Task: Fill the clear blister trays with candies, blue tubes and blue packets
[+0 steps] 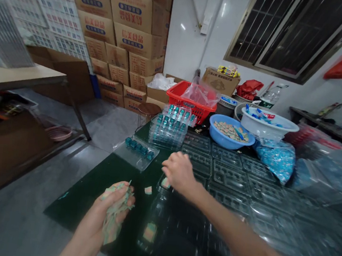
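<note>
My left hand (114,208) is closed around a thick bunch of flat pastel green-and-orange pieces (111,224), held over the near left part of the green table. Reaching forward, my right hand (180,170) has its fingers curled down over the far corner of a clear plastic tray. One pastel piece (166,182) lies in that tray just under the fingers; whether the fingertips pinch anything is hidden. Another such piece (150,232) sits in a compartment of the near tray. A single loose piece (148,190) rests on the tabletop between my hands.
Rows of clear trays (230,174) cover the table's right side. A tray with teal blocks (139,148) and a stack of filled trays (169,130) stand farther back. Behind are a blue basin of pastel pieces (219,140), a white basin (267,125) and a red basket (189,105).
</note>
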`<state>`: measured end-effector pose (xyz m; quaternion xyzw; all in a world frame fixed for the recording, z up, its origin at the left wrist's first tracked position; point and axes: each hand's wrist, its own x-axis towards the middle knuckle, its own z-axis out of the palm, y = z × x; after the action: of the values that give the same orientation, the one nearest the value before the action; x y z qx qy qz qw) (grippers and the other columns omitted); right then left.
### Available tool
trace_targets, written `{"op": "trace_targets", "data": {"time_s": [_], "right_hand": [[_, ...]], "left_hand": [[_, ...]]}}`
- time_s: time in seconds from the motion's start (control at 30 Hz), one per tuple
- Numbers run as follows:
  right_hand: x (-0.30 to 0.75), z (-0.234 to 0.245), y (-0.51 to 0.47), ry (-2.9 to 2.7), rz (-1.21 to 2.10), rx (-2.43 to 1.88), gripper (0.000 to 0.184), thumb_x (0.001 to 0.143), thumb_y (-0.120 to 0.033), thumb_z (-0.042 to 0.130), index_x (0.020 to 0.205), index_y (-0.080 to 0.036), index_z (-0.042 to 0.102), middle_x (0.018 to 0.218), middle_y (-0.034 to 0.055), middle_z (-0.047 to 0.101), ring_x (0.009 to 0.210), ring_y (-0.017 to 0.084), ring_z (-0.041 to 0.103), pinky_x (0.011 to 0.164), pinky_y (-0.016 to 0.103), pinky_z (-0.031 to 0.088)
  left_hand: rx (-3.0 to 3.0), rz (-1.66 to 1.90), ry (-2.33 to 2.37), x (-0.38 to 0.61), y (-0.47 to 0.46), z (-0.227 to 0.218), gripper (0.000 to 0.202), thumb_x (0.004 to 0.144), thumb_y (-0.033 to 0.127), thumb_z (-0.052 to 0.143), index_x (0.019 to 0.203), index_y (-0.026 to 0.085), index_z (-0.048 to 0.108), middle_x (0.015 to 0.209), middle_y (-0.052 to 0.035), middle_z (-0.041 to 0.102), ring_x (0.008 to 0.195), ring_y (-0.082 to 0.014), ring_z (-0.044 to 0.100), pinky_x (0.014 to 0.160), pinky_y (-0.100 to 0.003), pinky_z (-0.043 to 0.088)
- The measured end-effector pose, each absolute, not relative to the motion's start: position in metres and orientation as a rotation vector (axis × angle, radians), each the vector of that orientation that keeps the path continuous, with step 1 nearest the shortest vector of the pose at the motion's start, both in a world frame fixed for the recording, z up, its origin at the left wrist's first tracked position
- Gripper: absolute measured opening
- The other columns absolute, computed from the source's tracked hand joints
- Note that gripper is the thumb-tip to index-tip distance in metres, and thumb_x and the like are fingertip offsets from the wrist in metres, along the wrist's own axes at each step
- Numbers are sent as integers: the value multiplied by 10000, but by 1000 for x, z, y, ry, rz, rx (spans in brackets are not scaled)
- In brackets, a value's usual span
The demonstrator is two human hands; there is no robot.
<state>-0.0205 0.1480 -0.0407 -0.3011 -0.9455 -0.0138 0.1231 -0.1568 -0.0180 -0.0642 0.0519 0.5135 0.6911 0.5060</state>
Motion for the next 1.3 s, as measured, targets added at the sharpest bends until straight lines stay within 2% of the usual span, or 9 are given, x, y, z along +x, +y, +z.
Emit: {"op": "trace_targets", "data": {"time_s": [0.13, 0.33, 0.43, 0.53, 0.7, 0.87, 0.97, 1.17, 1.3], "right_hand": [[-42, -58, 109, -2913, -110, -525, 153, 761, -271, 544, 662, -166, 596, 726, 62, 515, 794, 213, 397, 676, 342, 268], [-53, -70, 104, -2954, 10, -616, 73, 635, -231, 619, 631, -172, 575, 692, 43, 527, 759, 202, 404, 670, 326, 274], [-46, -57, 112, -2917, 200, -649, 68, 678, -246, 596, 645, -186, 593, 699, 21, 562, 742, 175, 432, 661, 300, 274], [-31, -39, 141, -2725, 356, -937, 117, 765, -295, 556, 716, -219, 631, 783, -6, 609, 806, 162, 475, 719, 293, 282], [-2, -35, 217, -2604, 385, -1316, 217, 850, -323, 479, 836, -163, 625, 798, 19, 620, 774, 160, 543, 752, 312, 356], [0, -56, 246, -2685, 399, -1413, 269, 841, -381, 504, 818, -128, 591, 815, 15, 601, 763, 146, 562, 751, 336, 430], [-7, -61, 239, -2688, 316, -1459, 215, 807, -335, 550, 752, -134, 602, 761, 17, 605, 762, 164, 557, 755, 347, 406], [-14, -45, 212, -2587, 89, -1446, 90, 752, -184, 554, 725, -130, 621, 838, 128, 618, 927, 270, 476, 785, 386, 291], [-11, -25, 170, -2580, 126, -1235, 168, 832, -198, 458, 829, -159, 622, 896, 90, 601, 903, 210, 478, 761, 318, 304]], "left_hand": [[83, 1677, 1251, -159, -18, -64, 269, 656, 160, 659, 914, 155, 583, 828, -67, 613, 584, -141, 600, 319, -135, 368], [128, 1709, 1257, -160, -19, -64, 267, 647, 126, 654, 905, 148, 588, 786, -66, 622, 549, -132, 589, 326, -138, 385], [77, 1704, 1271, -158, -19, -61, 258, 665, 165, 658, 913, 152, 592, 809, -69, 627, 603, -145, 609, 357, -143, 417], [13, 1693, 1273, -156, -17, -56, 296, 665, 179, 662, 952, 160, 594, 888, -85, 634, 671, -172, 628, 405, -172, 467], [3, 1684, 1139, -151, -10, -51, 217, 689, 140, 608, 905, 140, 596, 865, -108, 634, 610, -173, 620, 290, -137, 353], [40, 1647, 1132, -141, -3, -46, 229, 668, 121, 612, 895, 146, 593, 808, -84, 628, 557, -145, 593, 295, -141, 358], [73, 1634, 1126, -136, -1, -42, 221, 671, 133, 619, 890, 141, 590, 815, -86, 621, 560, -135, 582, 298, -133, 338], [133, 1599, 1023, -134, 4, -43, 207, 721, 216, 609, 908, 132, 585, 811, -85, 607, 593, -141, 583, 330, -148, 345], [112, 1565, 905, -134, 10, -45, 248, 748, 319, 581, 917, 137, 576, 750, -61, 598, 550, -134, 572, 338, -173, 370]]}}
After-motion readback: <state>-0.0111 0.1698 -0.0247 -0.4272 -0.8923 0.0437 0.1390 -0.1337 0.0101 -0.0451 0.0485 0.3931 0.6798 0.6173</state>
